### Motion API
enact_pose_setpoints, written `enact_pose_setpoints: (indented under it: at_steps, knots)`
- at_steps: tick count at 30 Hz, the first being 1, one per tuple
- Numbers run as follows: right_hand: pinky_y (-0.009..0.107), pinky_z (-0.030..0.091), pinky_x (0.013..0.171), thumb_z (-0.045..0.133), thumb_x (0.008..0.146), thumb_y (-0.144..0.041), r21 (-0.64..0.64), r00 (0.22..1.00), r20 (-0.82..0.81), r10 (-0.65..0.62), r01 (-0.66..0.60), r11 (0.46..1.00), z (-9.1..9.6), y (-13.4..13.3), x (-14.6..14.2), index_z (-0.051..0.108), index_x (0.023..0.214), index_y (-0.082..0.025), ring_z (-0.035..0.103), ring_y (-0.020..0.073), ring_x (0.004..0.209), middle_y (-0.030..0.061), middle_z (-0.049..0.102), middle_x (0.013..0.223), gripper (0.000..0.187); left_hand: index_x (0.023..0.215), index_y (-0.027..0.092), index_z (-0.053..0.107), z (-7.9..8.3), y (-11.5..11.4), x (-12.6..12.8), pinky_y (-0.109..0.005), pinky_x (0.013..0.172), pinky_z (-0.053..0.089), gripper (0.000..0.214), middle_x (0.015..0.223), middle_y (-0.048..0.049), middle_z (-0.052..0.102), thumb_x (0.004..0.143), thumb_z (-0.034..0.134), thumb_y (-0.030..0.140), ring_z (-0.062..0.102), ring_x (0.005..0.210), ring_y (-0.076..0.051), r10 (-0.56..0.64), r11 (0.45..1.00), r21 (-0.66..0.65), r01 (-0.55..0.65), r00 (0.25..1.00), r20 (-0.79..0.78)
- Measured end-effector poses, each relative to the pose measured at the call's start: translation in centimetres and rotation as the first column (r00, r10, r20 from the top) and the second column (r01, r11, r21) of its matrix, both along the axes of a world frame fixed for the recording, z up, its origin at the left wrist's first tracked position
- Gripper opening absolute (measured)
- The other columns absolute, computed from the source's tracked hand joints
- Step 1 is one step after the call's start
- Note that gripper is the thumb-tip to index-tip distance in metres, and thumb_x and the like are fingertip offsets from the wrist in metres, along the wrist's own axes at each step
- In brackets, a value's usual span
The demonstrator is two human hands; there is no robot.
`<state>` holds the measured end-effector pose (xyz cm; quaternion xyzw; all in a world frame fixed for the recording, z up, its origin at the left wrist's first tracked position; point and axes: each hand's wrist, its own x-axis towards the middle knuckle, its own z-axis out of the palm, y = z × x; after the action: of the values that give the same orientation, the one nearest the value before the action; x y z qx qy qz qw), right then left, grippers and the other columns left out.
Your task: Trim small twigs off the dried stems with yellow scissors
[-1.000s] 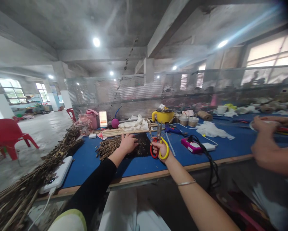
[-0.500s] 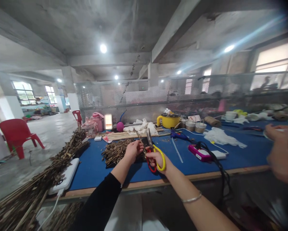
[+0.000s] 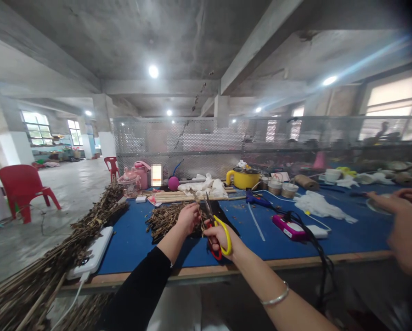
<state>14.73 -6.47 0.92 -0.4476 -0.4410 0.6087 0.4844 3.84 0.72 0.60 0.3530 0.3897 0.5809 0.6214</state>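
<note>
My left hand (image 3: pixel 188 217) is closed around a thin dry twig (image 3: pixel 195 197) that points up and away from me. My right hand (image 3: pixel 218 235) grips scissors with red and yellow handles (image 3: pixel 218 230), their blades (image 3: pixel 208 209) angled up beside the twig. Both hands hover over the blue table (image 3: pixel 137 248), just in front of a heap of dry twigs (image 3: pixel 166 216) lying on a dark sheet.
A long bundle of dry branches (image 3: pixel 61 257) runs along the table's left edge beside a white power bank (image 3: pixel 95 250). A yellow pot (image 3: pixel 243 178), pink bottle (image 3: pixel 142 174), pink device with black cable (image 3: pixel 290 227) and white cloths stand further back. Another person's hands (image 3: pixel 403 230) work at the right.
My left hand left the twig heap and lifted a twig. My right hand brought the scissors left to it. The view tilted upward.
</note>
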Motion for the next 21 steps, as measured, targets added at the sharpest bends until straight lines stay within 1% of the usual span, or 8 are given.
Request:
enact_pose_setpoints:
  at_steps: [2, 4, 7, 10, 13, 15, 17, 21]
  knots:
    - [0.014, 0.015, 0.031, 0.054, 0.047, -0.014, 0.000, 0.999, 0.029, -0.029, 0.029, 1.000, 0.0, 0.0, -0.3, 0.044, 0.083, -0.021, 0.023, 0.0036, 0.029, -0.0138, 0.029, 0.034, 0.038, 0.071, 0.014, 0.051, 0.1, 0.1, -0.1, -0.014, 0.039, 0.032, 0.007, 0.051, 0.0051, 0.045, 0.068, 0.056, 0.018, 0.041, 0.039, -0.003, 0.069, 0.997, -0.037, -0.069, 0.998, -0.008]
    - [0.015, 0.015, 0.031, 0.053, 0.048, -0.014, 0.005, 0.997, 0.067, -0.047, 0.047, 0.999, 0.0, 0.0, -0.4, 0.043, 0.085, -0.022, 0.024, 0.0043, 0.029, -0.0138, 0.030, 0.034, 0.039, 0.068, 0.013, 0.049, 0.1, 0.1, -0.2, -0.014, 0.038, 0.030, 0.010, 0.049, 0.0053, 0.043, 0.071, 0.053, 0.022, 0.040, 0.039, -0.003, 0.075, 0.996, -0.055, -0.074, 0.997, 0.002]
    - [0.015, 0.015, 0.031, 0.053, 0.049, -0.014, 0.022, 0.990, 0.129, -0.051, 0.049, 0.999, -0.1, -0.1, -0.5, 0.042, 0.087, -0.022, 0.024, 0.0048, 0.029, -0.0140, 0.029, 0.034, 0.040, 0.066, 0.012, 0.050, 0.3, -0.4, -0.2, -0.015, 0.039, 0.032, 0.018, 0.051, 0.0037, 0.046, 0.071, 0.056, 0.028, 0.043, 0.041, -0.004, 0.025, 1.000, 0.000, -0.025, 1.000, -0.006]
    - [0.016, 0.014, 0.033, 0.055, 0.052, -0.016, 0.036, 0.982, 0.191, 0.007, -0.014, 0.999, 0.0, -0.4, -0.1, 0.042, 0.086, -0.022, 0.023, 0.0046, 0.030, -0.0139, 0.028, 0.036, 0.037, 0.063, 0.011, 0.050, 0.4, -1.0, -0.2, -0.014, 0.041, 0.033, 0.018, 0.050, 0.0035, 0.046, 0.066, 0.063, 0.023, 0.041, 0.040, -0.002, -0.034, 0.997, 0.065, 0.035, 0.999, -0.012]
    - [0.017, 0.016, 0.034, 0.058, 0.061, -0.029, 0.092, 0.957, 0.289, 0.036, -0.066, 0.994, 0.2, -0.2, 0.9, 0.045, 0.085, -0.022, 0.026, 0.0043, 0.033, -0.0101, 0.039, 0.044, 0.028, 0.063, 0.010, 0.051, 0.1, -1.4, -0.5, -0.014, 0.043, 0.035, 0.017, 0.051, 0.0034, 0.047, 0.064, 0.065, 0.021, 0.042, 0.041, -0.002, -0.087, 0.994, 0.072, 0.084, 0.995, 0.045]
    - [0.019, 0.021, 0.037, 0.054, 0.067, -0.046, 0.221, 0.906, 0.421, -0.052, -0.047, 0.974, 0.4, 0.4, 2.1, 0.047, 0.077, -0.019, 0.031, 0.0051, 0.037, -0.0054, 0.048, 0.052, 0.029, 0.064, 0.011, 0.052, -0.3, -1.6, -0.9, -0.014, 0.042, 0.035, 0.018, 0.053, 0.0031, 0.048, 0.062, 0.065, 0.023, 0.042, 0.042, -0.002, -0.109, 0.991, 0.081, 0.105, 0.993, 0.046]
    - [0.020, 0.030, 0.044, 0.057, 0.065, -0.053, 0.353, 0.806, 0.568, -0.165, -0.057, 0.934, 0.5, 1.2, 3.2, 0.048, 0.066, -0.017, 0.040, 0.0080, 0.047, -0.0028, 0.049, 0.052, 0.036, 0.064, 0.011, 0.052, -0.7, -2.0, -1.4, -0.013, 0.039, 0.031, 0.021, 0.054, 0.0028, 0.049, 0.061, 0.066, 0.026, 0.042, 0.043, -0.002, -0.122, 0.987, 0.105, 0.121, 0.992, 0.010]
    - [0.023, 0.033, 0.051, 0.061, 0.060, -0.057, 0.374, 0.681, 0.708, -0.186, -0.139, 0.917, 0.4, 2.5, 4.0, 0.050, 0.066, -0.018, 0.044, 0.0112, 0.053, -0.0012, 0.052, 0.057, 0.042, 0.064, 0.011, 0.053, -1.2, -2.9, -1.7, -0.013, 0.036, 0.026, 0.023, 0.051, 0.0033, 0.047, 0.062, 0.065, 0.031, 0.039, 0.041, -0.002, -0.129, 0.977, 0.158, 0.147, 0.984, -0.120]
